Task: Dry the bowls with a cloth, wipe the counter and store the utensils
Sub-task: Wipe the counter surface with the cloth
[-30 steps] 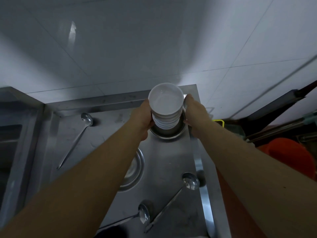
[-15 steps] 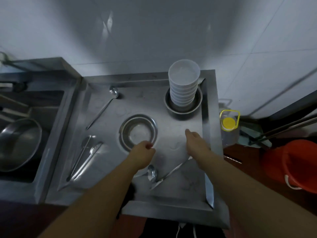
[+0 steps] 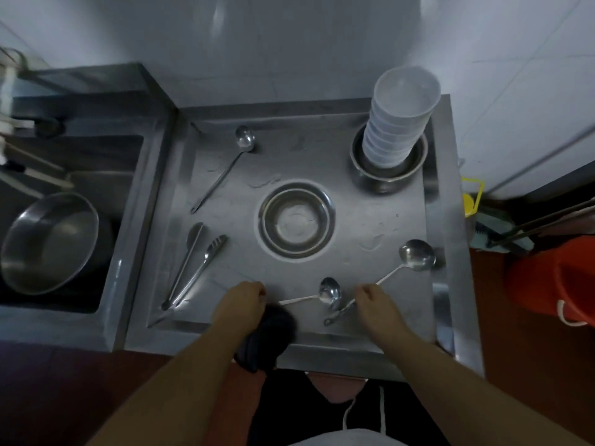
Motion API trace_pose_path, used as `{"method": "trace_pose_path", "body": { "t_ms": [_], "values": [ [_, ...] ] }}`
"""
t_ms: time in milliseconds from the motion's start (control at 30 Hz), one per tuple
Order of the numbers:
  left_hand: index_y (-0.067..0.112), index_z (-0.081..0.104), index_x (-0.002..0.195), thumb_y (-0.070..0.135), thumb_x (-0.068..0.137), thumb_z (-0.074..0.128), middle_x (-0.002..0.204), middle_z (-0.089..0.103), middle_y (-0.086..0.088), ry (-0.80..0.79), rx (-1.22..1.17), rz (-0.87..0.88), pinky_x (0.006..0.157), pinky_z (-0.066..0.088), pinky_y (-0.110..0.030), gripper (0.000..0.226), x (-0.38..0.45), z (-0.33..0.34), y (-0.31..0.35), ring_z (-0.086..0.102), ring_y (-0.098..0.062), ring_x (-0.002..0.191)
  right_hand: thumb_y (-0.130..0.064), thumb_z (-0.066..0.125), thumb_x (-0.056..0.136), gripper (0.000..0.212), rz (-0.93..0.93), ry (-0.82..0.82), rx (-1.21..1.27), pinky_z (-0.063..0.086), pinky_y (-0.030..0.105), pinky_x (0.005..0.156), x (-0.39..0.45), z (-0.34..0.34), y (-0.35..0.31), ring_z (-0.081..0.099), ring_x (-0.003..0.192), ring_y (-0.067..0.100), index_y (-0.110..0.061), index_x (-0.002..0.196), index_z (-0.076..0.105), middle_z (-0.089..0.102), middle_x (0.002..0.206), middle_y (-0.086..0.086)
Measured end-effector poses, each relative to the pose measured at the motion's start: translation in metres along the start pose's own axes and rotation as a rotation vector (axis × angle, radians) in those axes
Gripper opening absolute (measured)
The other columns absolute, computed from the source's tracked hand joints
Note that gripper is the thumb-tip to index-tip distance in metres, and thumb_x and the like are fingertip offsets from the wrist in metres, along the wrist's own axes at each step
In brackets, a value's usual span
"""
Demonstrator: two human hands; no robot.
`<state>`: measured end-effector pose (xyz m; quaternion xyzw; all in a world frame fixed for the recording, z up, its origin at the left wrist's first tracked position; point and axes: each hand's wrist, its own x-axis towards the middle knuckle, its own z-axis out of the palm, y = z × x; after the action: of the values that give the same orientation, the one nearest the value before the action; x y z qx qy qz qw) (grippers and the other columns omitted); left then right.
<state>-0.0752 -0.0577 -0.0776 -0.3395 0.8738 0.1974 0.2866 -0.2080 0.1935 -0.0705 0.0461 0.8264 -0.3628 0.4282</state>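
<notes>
Cloth [image 3: 269,339] under left hand [image 3: 240,304] grip.

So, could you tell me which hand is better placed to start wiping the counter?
The left hand: it already grips the dark cloth at the counter's near edge, while the right hand rests by a ladle handle.

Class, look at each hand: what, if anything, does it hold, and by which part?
The left hand grips a dark cloth by its upper end. The right hand rests over a ladle's handle; whether it grips it cannot be told.
</notes>
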Motion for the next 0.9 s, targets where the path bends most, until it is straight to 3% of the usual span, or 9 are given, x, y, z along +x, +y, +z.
{"method": "trace_pose_path", "body": {
  "t_ms": [133,233,367,533,767,900],
  "values": [
    [0.013,0.072,0.115,0.025,0.102,0.055,0.119,0.066,-0.012,-0.059,0.099,0.173,0.090,0.051,-0.038,0.025,0.025,0.006,-0.014,0.065,-0.032,0.110,-0.036,0.051,0.107,0.020,-0.016,0.143,-0.007,0.034,0.031,0.072,-0.007,0.046,-0.017,0.058,0.084,0.018,-0.023,0.095,0.060,0.061,0.084,-0.012],
    [0.015,0.069,0.115,0.028,0.100,0.059,0.122,0.064,-0.012,-0.112,0.186,0.318,0.091,0.051,-0.040,0.023,0.038,0.011,-0.013,0.064,-0.034,0.114,-0.040,0.049,0.107,0.024,-0.019,0.213,0.006,0.041,0.034,0.074,-0.009,0.075,-0.028,0.063,0.087,0.023,-0.020,0.099,0.061,0.066,0.094,0.001],
    [0.012,0.070,0.112,0.028,0.099,0.062,0.122,0.066,-0.014,-0.165,0.240,0.473,0.092,0.054,-0.042,0.022,0.048,0.021,-0.004,0.065,-0.035,0.112,-0.041,0.048,0.108,0.029,-0.021,0.261,-0.037,0.046,0.038,0.076,-0.013,0.103,-0.032,0.063,0.089,0.025,-0.018,0.097,0.063,0.066,0.094,0.004],
    [0.012,0.074,0.114,0.019,0.099,0.061,0.122,0.070,-0.014,-0.203,0.213,0.421,0.094,0.054,-0.042,0.021,0.056,0.030,0.002,0.067,-0.034,0.113,-0.043,0.042,0.109,0.033,-0.012,0.298,-0.107,0.051,0.043,0.084,-0.022,0.117,-0.033,0.062,0.090,0.026,-0.018,0.093,0.058,0.064,0.094,0.005],
    [0.010,0.075,0.109,0.012,0.095,0.059,0.119,0.072,-0.016,-0.211,0.102,0.402,0.097,0.056,-0.044,0.021,0.065,0.026,-0.002,0.068,-0.036,0.112,-0.042,0.045,0.106,0.032,0.008,0.334,-0.094,0.042,0.033,0.062,-0.027,0.117,-0.028,0.061,0.076,0.014,-0.021,0.089,0.062,0.064,0.084,-0.001],
    [0.009,0.073,0.110,0.015,0.098,0.057,0.121,0.071,-0.016,-0.164,0.001,0.333,0.096,0.053,-0.043,0.021,0.074,0.011,-0.025,0.066,-0.036,0.113,-0.041,0.046,0.106,0.030,-0.008,0.341,-0.093,0.040,0.030,0.063,-0.028,0.120,-0.020,0.059,0.078,0.008,-0.023,0.090,0.063,0.064,0.086,-0.004]
  ]
}}
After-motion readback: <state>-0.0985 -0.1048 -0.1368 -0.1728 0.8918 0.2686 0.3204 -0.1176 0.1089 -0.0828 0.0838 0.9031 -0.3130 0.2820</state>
